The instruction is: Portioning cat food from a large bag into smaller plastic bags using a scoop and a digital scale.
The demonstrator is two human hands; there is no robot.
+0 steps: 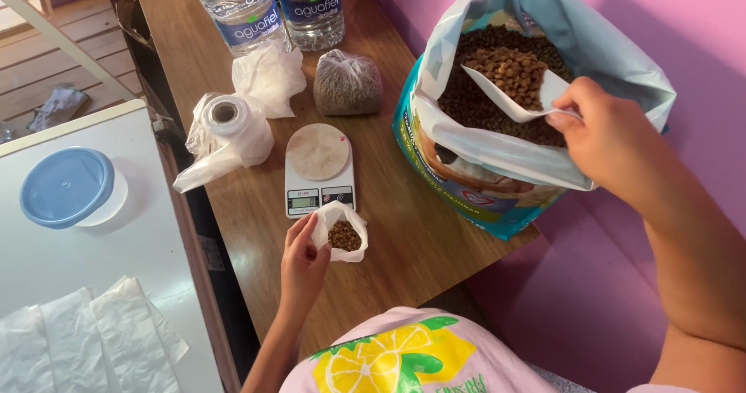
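Kibble (509,73) heaped on white scoop (517,98) pinched in right hand (610,140) may spill bc left hand (303,265) grips small bag (342,234) barely open, w/ gap over table (404,230).

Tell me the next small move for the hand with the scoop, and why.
Probably carry the scoop across and tip it into the small bag. The right hand holds the scoop heaped with kibble over the big feed sack, while the left hand holds the small bag open, with only a little kibble in it, in front of the scale.
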